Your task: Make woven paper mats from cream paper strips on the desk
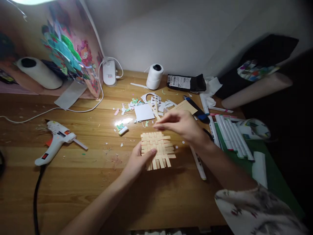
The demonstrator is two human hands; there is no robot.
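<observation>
A small woven mat of cream paper strips [158, 148] is held above the desk, its strip ends sticking out unevenly along the edges. My left hand [140, 158] grips its left side, thumb on top and fingers underneath. Just above the mat's far edge hovers my right hand [177, 124], thumb and fingertips pinched together. Whatever lies between those fingertips, if anything, is too small to make out. Behind the fingers, a few narrow cream strips [156, 112] lie beside a white square of paper [144, 112].
Paper scraps [134, 102] litter the middle of the desk [97, 192]. On the left lies a glue gun [57, 140] with its black cord. A thread cone [154, 76] and a black package [187, 82] stand at the back. Several markers [231, 137] lie at right, one pen [198, 164] nearer.
</observation>
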